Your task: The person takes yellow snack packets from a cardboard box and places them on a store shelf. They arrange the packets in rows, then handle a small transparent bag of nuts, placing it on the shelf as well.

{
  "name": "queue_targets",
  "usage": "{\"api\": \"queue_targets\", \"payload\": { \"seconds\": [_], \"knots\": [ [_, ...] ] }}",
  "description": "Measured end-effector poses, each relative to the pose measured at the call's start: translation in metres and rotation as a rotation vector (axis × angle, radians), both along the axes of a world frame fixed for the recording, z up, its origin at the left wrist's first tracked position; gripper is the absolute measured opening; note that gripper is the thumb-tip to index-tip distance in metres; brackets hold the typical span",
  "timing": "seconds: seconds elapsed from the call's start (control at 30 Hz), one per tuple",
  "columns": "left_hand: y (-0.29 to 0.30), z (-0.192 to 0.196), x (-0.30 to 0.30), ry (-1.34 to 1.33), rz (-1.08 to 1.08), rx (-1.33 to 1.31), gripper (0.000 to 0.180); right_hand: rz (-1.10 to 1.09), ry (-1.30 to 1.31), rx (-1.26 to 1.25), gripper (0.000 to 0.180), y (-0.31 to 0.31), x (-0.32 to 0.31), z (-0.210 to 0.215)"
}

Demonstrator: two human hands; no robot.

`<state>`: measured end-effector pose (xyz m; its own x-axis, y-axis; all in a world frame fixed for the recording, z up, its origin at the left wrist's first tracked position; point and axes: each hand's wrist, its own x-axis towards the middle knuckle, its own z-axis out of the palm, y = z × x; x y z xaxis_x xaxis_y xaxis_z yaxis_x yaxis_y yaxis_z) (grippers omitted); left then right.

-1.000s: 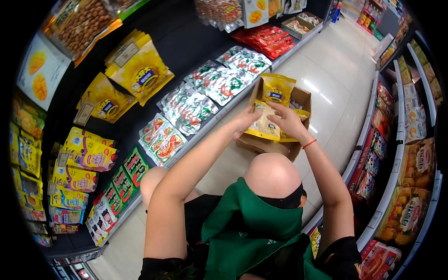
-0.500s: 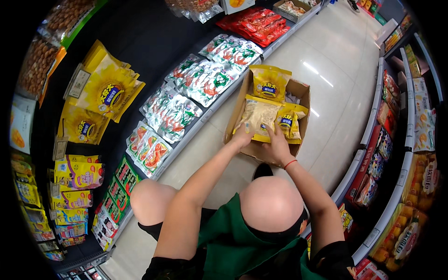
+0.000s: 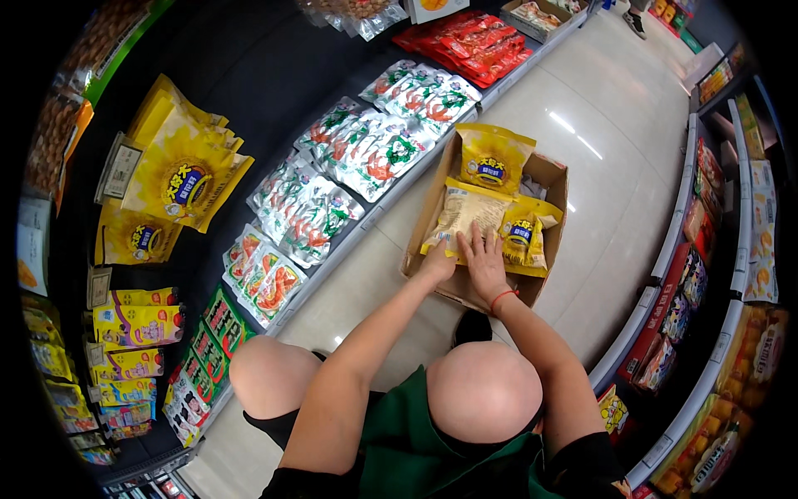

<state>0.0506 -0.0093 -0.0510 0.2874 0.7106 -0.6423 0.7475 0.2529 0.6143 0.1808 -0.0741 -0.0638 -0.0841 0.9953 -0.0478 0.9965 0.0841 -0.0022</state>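
An open cardboard box [image 3: 555, 187] stands on the floor in front of my knees, with yellow sunflower-seed bags inside. The near-left bag [image 3: 470, 218] lies with its pale, printed back upward. At its near edge, my left hand [image 3: 438, 264] has curled fingers closed on the yellow border; the thumb's grip is partly hidden. My right hand [image 3: 486, 259] rests on the same bag's near right part, fingers stretched and apart. A second bag [image 3: 522, 234] lies just right of that hand, and a third bag [image 3: 496, 160] leans at the box's far end.
To the left, a dark shelf holds rows of silver pouches [image 3: 366, 145], red packets [image 3: 461, 46] and hanging sunflower-seed bags [image 3: 187, 166]. Another shelf [image 3: 665, 291] with packaged food curves along the right. Tiled floor [image 3: 615, 125] runs between them, and a person's shoe [image 3: 634, 23] shows far off.
My right hand has shifted left and flattened, with its fingers now stretched over the pale-backed bag. My left hand stays at the bag's near edge. The whole view has moved slightly.
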Motion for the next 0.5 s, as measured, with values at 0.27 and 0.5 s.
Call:
{"api": "queue_targets", "payload": {
  "seconds": [0.27, 0.5],
  "knots": [
    [-0.006, 0.02, -0.003, 0.054, -0.134, 0.139, 0.068, 0.073, -0.054, 0.133, 0.047, 0.01, 0.013, 0.001],
    [0.002, 0.104, -0.009, -0.066, -0.111, 0.446, 0.08, 0.087, -0.024, 0.329, 0.034, 0.046, 0.037, 0.094]
  ]
}}
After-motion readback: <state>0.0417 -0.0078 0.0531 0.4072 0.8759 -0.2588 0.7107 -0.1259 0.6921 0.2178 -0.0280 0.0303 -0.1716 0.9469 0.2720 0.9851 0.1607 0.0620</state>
